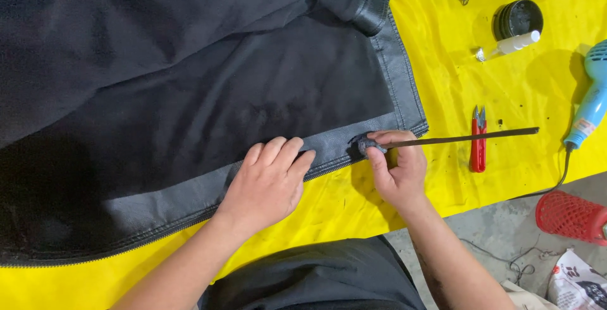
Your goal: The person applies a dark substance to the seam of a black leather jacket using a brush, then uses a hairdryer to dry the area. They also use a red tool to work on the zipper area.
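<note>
Jacket [190, 95] on the table [442, 82]; snips [478, 139], tin [518, 18] and dryer [591, 95] to its right.

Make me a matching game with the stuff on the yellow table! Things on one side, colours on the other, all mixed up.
Things:
1. small thread snips
2. hair dryer with a cord
3. leather jacket with a zipper
4. plastic mesh cone on the floor

Colours:
A. black
B. red, full of little holes
C. light blue
D. red handles, metal tips

Pairs: 1-D, 2-C, 3-A, 4-B
</note>
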